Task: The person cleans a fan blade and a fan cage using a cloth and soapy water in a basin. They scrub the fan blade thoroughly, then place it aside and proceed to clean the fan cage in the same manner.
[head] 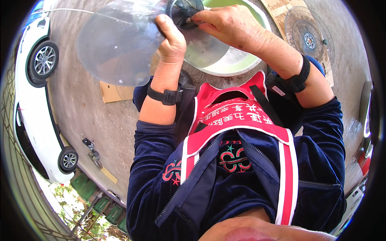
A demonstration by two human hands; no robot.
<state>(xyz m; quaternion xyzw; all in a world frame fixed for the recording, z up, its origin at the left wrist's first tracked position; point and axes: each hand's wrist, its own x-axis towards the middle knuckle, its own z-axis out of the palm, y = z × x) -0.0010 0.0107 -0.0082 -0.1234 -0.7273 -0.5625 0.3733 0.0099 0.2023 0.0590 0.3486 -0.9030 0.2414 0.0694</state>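
A translucent plastic fan blade (117,51) with a round black hub (181,15) is held up at the top of the view. My left hand (172,39) grips it beside the hub, thumb up and the other fingers hidden behind the plastic. At the hub's open face, my right hand (232,25) has its thumb and index finger pinched together. Something small and pale shows at those fingertips, too small to make out. Partly behind the blade stands a light green basin (259,57) with foamy water in it.
To the right, a round wire fan guard (328,45) lies on flattened cardboard (279,19). Another cardboard piece (111,93) is on the concrete floor (90,117) at left. A white car (36,108) stands farther left, near green bins (84,185). A black strap with a device circles each forearm.
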